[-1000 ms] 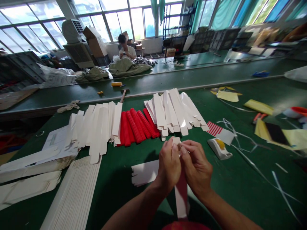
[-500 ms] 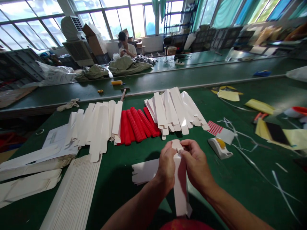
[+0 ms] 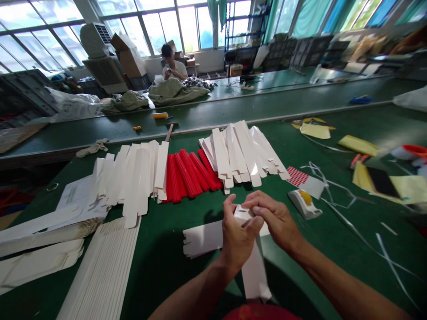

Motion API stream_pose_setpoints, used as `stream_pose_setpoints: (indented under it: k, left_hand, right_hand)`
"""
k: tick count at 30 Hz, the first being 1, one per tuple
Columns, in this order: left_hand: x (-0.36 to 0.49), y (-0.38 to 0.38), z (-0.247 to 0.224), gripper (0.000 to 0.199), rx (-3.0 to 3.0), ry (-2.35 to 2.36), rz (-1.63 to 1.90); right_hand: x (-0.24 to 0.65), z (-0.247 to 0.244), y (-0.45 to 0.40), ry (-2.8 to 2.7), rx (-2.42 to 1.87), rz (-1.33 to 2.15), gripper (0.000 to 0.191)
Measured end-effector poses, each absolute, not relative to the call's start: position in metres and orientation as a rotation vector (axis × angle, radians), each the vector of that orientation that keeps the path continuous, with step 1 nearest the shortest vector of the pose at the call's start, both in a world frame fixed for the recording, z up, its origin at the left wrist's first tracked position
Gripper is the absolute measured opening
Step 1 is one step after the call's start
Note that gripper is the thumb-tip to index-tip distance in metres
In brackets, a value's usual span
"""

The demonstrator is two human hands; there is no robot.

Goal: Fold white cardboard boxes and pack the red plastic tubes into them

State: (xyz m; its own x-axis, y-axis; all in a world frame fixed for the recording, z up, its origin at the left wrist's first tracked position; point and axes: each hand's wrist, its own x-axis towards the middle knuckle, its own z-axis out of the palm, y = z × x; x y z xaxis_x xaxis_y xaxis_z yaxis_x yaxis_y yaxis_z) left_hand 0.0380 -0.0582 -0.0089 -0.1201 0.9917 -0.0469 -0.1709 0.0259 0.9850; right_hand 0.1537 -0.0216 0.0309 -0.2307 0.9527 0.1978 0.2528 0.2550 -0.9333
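A long white carton [image 3: 254,271] points toward my body, its far end between my hands with the end flap folded over. My left hand [image 3: 237,238] is wrapped round that end. The fingers and thumb of my right hand [image 3: 275,220] pinch the carton's top right edge. Beneath them a flat white carton [image 3: 203,238] lies crosswise on the green table. Farther off are red ribbed pieces [image 3: 190,175], with white cartons [image 3: 138,173] to their left and more white cartons [image 3: 238,153] to their right.
Flat carton stacks [image 3: 98,271] fill the near left. At right are a tape dispenser [image 3: 305,203], a red-dot sticker sheet [image 3: 305,181], white strips, yellow paper [image 3: 413,187] and a dark phone-like slab [image 3: 383,181]. A person [image 3: 174,66] sits behind the far table.
The carton's end flap, upright before, is now folded over. My left hand has closed further round the end, and my right hand has shifted slightly right with its fingers across the top.
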Motion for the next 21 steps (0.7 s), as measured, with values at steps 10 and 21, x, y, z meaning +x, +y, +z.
stream_pose_setpoints:
  k: [10, 21]
  left_hand:
    - [0.047, -0.069, 0.025, 0.076, 1.143, 1.193, 1.361]
    - [0.048, -0.077, 0.035, 0.089, 1.445, 1.159, 1.449]
  right_hand:
    - [0.182, 0.093, 0.008, -1.929, -0.96, 1.937, 0.022]
    - [0.176, 0.126, 0.004, -2.085, -0.826, 1.946, 0.015]
